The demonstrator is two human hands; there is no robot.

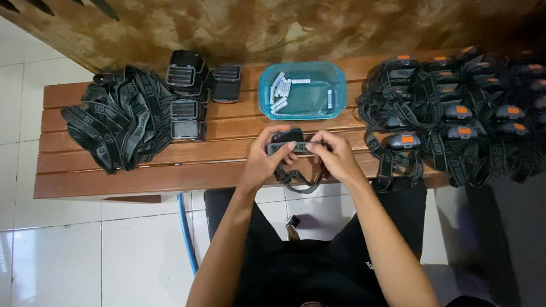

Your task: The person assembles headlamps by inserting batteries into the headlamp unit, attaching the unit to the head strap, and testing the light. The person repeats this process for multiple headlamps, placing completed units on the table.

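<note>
Head view, looking straight down: slatted wooden bench [156, 167] across white floor tiles, patterned wall behind. At right end, large heap of assembled headlamps [467, 117], black straps, grey housings with orange buttons. At left end, pile of loose black-and-grey headbands [119, 124]; just beside it, stacked black lamp housings [187, 92]. Mid-bench, clear blue plastic tub [302, 91] with a few small white batteries along its left wall and one by the right wall. Directly in front of tub, at bench's near edge, single headlamp unit [289, 147] held between both hands, long axis left to right, strap dangling below. Left hand [262, 163] curled round its left end, fingers pressed onto the housing; right hand [334, 158] pinching its right end, thumb on top. Both hands equally near.
</note>
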